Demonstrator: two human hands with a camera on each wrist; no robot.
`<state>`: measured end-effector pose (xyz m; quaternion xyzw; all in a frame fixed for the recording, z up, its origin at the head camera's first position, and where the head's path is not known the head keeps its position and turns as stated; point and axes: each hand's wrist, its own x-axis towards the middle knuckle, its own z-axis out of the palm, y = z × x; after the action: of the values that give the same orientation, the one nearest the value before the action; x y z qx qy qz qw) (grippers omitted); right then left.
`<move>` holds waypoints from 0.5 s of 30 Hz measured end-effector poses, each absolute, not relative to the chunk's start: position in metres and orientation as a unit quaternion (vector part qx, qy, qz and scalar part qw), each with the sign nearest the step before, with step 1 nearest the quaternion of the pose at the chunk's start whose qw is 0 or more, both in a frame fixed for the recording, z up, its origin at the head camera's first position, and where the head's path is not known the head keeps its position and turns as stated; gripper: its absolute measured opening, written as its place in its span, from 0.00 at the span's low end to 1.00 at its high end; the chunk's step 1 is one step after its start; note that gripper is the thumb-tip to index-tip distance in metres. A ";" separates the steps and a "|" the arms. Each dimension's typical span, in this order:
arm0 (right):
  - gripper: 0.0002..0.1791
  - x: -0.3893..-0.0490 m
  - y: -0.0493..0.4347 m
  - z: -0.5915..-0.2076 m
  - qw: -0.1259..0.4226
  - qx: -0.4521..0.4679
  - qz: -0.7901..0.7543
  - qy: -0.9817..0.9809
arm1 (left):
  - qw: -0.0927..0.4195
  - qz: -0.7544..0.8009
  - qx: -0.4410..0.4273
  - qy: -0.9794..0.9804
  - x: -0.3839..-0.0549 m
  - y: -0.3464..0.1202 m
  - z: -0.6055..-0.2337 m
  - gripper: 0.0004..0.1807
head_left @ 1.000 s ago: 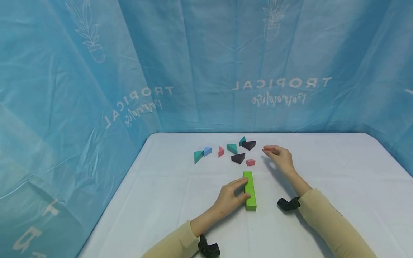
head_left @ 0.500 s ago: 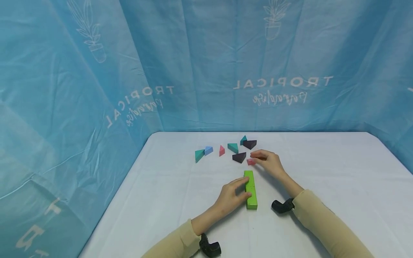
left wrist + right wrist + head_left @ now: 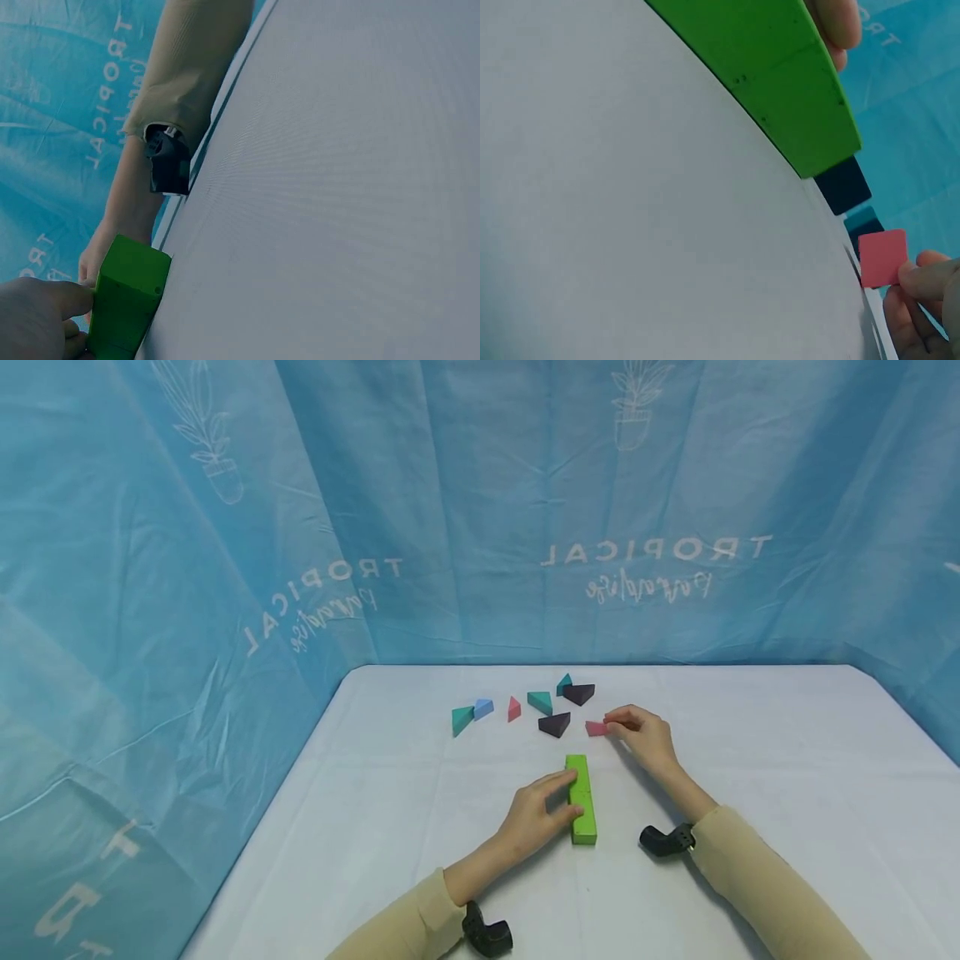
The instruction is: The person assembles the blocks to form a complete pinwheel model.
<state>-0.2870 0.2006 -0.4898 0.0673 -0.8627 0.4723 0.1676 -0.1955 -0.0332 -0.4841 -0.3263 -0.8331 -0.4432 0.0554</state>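
Two bright green blocks (image 3: pixel 582 802) stand end to end in a row on the table, a thin seam between them. My left hand (image 3: pixel 531 820) rests against their left side, thumb and index finger spread apart along the row with the tips touching it. In the left wrist view, the thumb lies against a green block (image 3: pixel 129 289). Beyond the row, my right hand (image 3: pixel 647 741) pinches a small red block (image 3: pixel 595 728) between thumb and fingers. The right wrist view shows the red block's (image 3: pixel 883 257) flat, nearly square face at the fingertips.
Behind the row lie two black blocks (image 3: pixel 554 724), a teal block (image 3: pixel 540 702), a smaller teal one (image 3: pixel 564 684) and another red block (image 3: pixel 513 708). Farther left, a green-teal wedge (image 3: pixel 462 720) touches a blue block (image 3: pixel 483 708). A blue curtain (image 3: pixel 480 527) hangs behind the white table (image 3: pixel 787 760).
My right hand has moved left to the small red block, taken it in a pinch, and drawn it back to the right. My left hand has stayed at the green blocks.
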 end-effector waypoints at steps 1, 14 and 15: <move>0.06 -0.286 0.203 -0.490 0.174 0.059 0.469 -0.864 | 0.055 -0.444 -0.326 -0.833 -0.196 -0.033 -0.484 0.27; 0.18 -0.285 0.223 -0.491 0.131 0.046 0.513 -0.847 | 0.052 -0.446 -0.325 -0.832 -0.195 -0.033 -0.484 0.27; 0.21 -0.286 0.222 -0.490 0.116 0.052 0.529 -0.839 | 0.054 -0.446 -0.325 -0.832 -0.195 -0.033 -0.484 0.27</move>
<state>-0.2862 0.2224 -0.4905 0.0521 -0.8393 0.5286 0.1165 -0.1948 -0.0329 -0.4843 -0.3254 -0.8322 -0.4458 0.0536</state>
